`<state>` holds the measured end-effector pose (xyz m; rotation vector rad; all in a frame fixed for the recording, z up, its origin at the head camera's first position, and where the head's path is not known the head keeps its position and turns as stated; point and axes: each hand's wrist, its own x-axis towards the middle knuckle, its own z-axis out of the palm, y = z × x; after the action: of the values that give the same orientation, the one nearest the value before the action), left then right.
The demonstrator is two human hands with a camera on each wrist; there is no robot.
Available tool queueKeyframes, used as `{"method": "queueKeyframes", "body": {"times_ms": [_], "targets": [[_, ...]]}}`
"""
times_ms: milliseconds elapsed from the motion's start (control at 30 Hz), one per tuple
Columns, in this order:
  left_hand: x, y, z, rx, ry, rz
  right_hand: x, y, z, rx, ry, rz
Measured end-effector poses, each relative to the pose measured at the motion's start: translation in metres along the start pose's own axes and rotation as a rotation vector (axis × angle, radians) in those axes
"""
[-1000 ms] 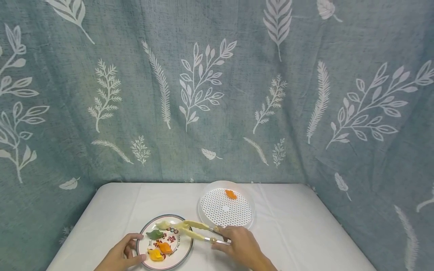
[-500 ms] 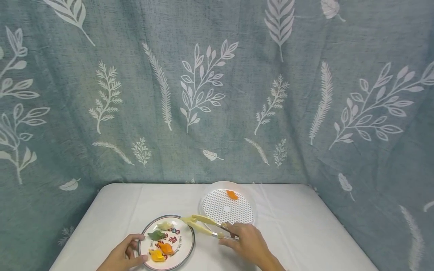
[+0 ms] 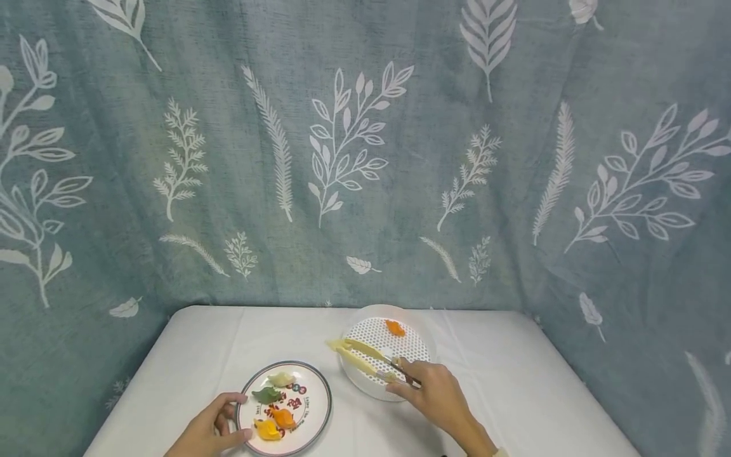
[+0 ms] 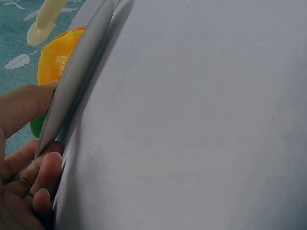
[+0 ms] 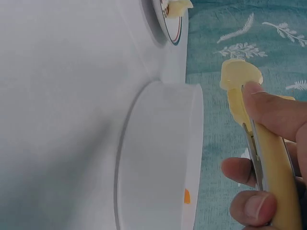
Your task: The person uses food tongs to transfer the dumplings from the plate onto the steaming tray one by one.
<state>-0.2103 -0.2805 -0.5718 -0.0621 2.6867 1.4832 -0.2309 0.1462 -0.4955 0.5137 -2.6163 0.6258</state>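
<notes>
The right hand [image 3: 431,397] grips a pair of pale yellow tongs [image 3: 365,358], fingers [image 5: 273,112] curled around the handles. The tongs reach left over the near-left rim of the white perforated tray [image 3: 417,368], their tips slightly apart and holding nothing; the tips hang just past the tray's left edge, above the counter [image 3: 514,393]. An orange dumpling [image 3: 395,328] lies at the far side of the tray, well apart from the tong tips.

The left hand [image 3: 208,431] holds the patterned plate [image 3: 316,412] by its near-left rim, thumb over the edge and fingers [image 4: 41,167] curled beneath it, as the left wrist view shows. Four dumplings lie on the plate: a pale one [image 3: 282,379] at the far side, a green one [image 3: 266,395] just in front of it, an orange one [image 3: 282,417] nearer the middle, and a yellow one [image 3: 266,430] closest to the left thumb. The plate and the tray stand near each other but apart, with a strip of bare white counter between them.

A teal curtain with white leaf prints [image 3: 342,146] hangs behind and around the counter. Nothing lies between the tongs and the plate.
</notes>
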Motion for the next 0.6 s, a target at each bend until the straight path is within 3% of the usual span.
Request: {"method": "queueKeyframes", "body": {"times_ms": [267,600], "targets": [[0.005,-0.001,-0.005,-0.015,-0.01,0.022,0.013,0.014,-0.011,-0.014,0.044,0.026],[0.014,-0.004,-0.006,-0.02,-0.03,0.037,0.023,0.037,-0.013,-0.081,0.022,0.15]]}}
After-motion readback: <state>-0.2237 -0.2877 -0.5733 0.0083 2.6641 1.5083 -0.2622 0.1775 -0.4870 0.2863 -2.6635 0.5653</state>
